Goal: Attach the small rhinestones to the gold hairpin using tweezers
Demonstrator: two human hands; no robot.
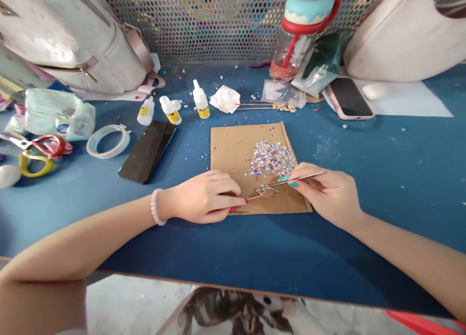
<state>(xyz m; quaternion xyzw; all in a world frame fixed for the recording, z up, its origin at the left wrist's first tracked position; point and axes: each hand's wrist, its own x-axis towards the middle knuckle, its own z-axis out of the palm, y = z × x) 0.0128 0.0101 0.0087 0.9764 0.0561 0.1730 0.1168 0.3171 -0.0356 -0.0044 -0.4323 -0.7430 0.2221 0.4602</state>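
A square of brown cardboard (229, 145) lies on the blue table. On its right half is a loose heap of small shiny sequins or chips (272, 158), mostly white, blue and purple. Just below the heap sits a small star-shaped piece (267, 192) on a thin stick (252, 198), partly covered with glittering bits. My left hand (214, 196) rests on the cardboard, pinching that stick between its fingertips. Thin metal tweezers (307, 176) are gripped in my right hand (329, 192), their tips at the star's upper edge. Whether the tips hold a chip is too small to tell.
Small glue bottles (201, 99), a crumpled tissue (224, 98) and more thin sticks (257, 107) lie behind the cardboard. To the left are a dark phone (148, 152), a tape roll (108, 142) and scissors (37, 153). A pink-cased phone (350, 98) and a red-strawed cup (287, 63) stand back right.
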